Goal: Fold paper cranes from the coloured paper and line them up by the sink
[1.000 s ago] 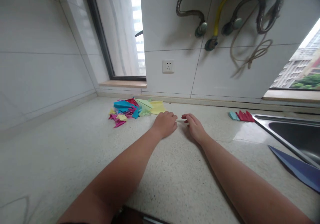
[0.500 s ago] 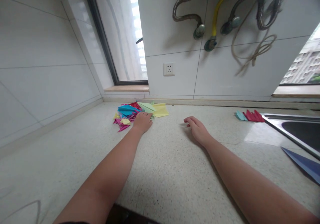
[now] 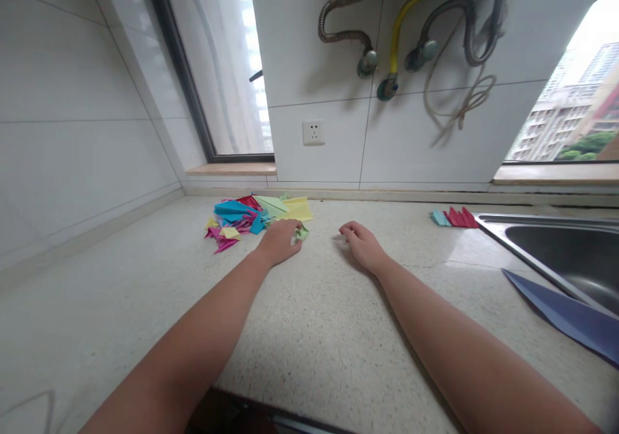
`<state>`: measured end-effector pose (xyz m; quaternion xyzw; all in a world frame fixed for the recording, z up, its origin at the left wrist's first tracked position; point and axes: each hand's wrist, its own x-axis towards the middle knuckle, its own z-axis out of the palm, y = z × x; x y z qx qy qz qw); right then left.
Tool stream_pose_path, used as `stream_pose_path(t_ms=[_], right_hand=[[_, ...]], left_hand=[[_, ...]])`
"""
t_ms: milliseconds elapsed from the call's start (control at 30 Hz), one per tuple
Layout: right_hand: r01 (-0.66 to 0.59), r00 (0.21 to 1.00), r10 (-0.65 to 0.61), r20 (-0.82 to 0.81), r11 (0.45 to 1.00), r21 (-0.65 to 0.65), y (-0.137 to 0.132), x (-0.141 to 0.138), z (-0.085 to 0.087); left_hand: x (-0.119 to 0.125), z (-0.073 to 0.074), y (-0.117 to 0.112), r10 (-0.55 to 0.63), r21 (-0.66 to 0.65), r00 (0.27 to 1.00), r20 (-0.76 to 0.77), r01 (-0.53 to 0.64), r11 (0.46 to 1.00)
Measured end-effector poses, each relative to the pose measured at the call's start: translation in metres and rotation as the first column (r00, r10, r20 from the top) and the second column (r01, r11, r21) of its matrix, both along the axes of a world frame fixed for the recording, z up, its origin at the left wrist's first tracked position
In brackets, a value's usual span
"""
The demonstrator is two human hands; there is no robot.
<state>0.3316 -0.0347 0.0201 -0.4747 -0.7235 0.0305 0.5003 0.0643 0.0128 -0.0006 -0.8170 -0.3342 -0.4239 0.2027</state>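
My left hand is closed on a small light green folded-paper piece, which pokes out past its fingertips just above the counter. Beside it lies a heap of colourful folded paper, including a blue paper plane, a pale green paper plane, a yellow folded sheet and magenta pieces. My right hand rests by the counter to the right, fingers loosely bent and apart, with nothing visible in it.
Red folded paper and light blue folded paper sit by the metal sink. A dark blue paper plane lies at the right. A socket and hoses are on the tiled wall behind the counter.
My left hand has drawn away from the heap, to the right relative to it, bringing the light green piece along. The view has turned rightward, showing more of the sink.
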Motion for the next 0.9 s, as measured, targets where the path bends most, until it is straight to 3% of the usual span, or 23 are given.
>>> stream_pose_path(t_ms=[100,167,233,300,400,533,633,800,900], right_hand=[[-0.017,1.0,0.017,0.019,1.0,-0.002,0.002,-0.001,-0.004],[-0.097,0.995,0.096,-0.027,0.995,-0.023,0.001,-0.002,-0.006],[-0.18,0.981,0.177,-0.083,0.983,-0.029,-0.003,-0.001,-0.006],[-0.216,0.97,0.211,-0.123,0.976,-0.03,-0.01,0.0,-0.003],[-0.184,0.967,0.178,-0.181,0.983,-0.017,-0.023,0.001,0.005],[-0.082,0.953,0.076,-0.294,0.997,-0.007,-0.034,-0.001,0.012],[-0.078,0.952,0.062,-0.3,0.996,-0.042,-0.045,-0.003,0.008],[-0.208,0.95,0.162,-0.268,0.966,-0.152,-0.077,0.005,-0.005],[-0.343,0.922,0.277,-0.272,0.909,-0.238,-0.089,0.014,-0.003]], left_hand=[[0.022,0.002,-0.025,-0.171,-0.036,0.985,-0.005,0.171,0.985],[0.038,0.002,-0.041,-0.343,-0.12,0.937,0.06,0.348,0.93],[0.053,0.001,-0.053,-0.486,-0.223,0.863,0.138,0.505,0.834],[0.068,0.0,-0.059,-0.56,-0.337,0.775,0.292,0.632,0.698],[0.092,0.001,-0.066,-0.501,-0.439,0.676,0.54,0.734,0.518],[0.116,0.004,-0.085,-0.301,-0.383,0.522,0.798,0.825,0.415],[0.12,0.0,-0.1,-0.243,-0.351,0.42,0.874,0.893,0.281],[0.107,-0.019,-0.102,-0.281,-0.383,0.408,0.869,0.913,0.14],[0.102,-0.021,-0.093,-0.327,-0.411,0.432,0.841,0.902,0.133]])
